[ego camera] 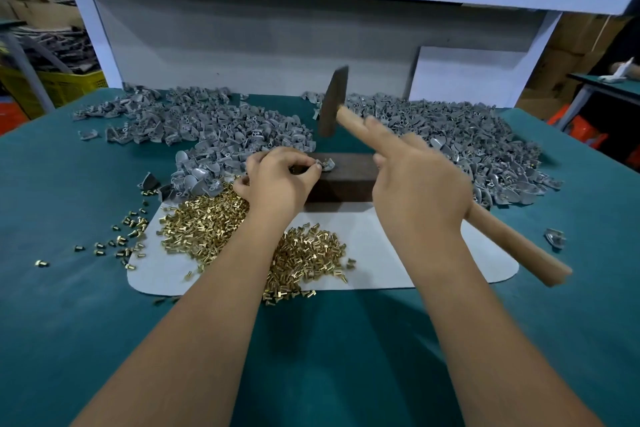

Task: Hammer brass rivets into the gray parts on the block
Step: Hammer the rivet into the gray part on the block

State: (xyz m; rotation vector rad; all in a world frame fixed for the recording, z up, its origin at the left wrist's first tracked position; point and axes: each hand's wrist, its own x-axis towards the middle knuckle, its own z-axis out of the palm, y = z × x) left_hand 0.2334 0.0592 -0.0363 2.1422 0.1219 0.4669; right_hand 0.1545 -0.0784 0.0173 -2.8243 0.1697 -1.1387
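A dark metal block (349, 173) stands in the middle of the green table. On its left top lies one gray part (327, 164) with a brass rivet in it, and my left hand (280, 177) pinches that part at its left side. My right hand (415, 180) grips the wooden handle of a hammer (334, 104), index finger stretched along the handle. The dark hammer head is raised above the block, blurred by motion. Loose brass rivets (207, 222) lie heaped on a white sheet (374, 253) in front of the block.
Large heaps of gray parts (194, 128) spread left of and behind the block, and more gray parts (460, 139) pile up on the right. Stray rivets (124, 236) dot the green table (86, 305) at the left. A white shelf frame (311, 42) stands behind.
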